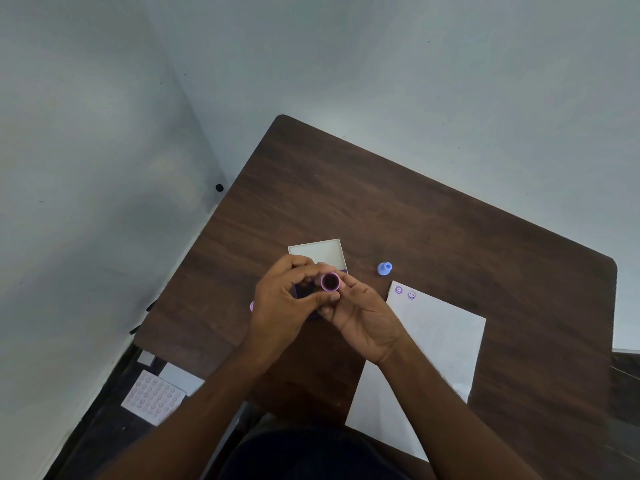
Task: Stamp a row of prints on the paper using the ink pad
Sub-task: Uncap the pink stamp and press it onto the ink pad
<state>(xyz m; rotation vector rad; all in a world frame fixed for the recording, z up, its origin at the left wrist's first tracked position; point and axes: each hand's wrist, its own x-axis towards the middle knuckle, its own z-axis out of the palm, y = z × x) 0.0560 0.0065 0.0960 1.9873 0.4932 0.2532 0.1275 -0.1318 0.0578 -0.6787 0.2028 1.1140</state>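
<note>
- Holding going on up front: a small purple stamp is pinched between the left hand and right hand, fingers of both curled round it, its inked face turned up toward the camera
- the ink pad is mostly hidden right under the hands, its open lid just behind
- the paper lies off to the right, nearer the right hand, with two prints at its far corner
- so the stamp probably has to be flipped face-down and carried right, next to the second print
</note>
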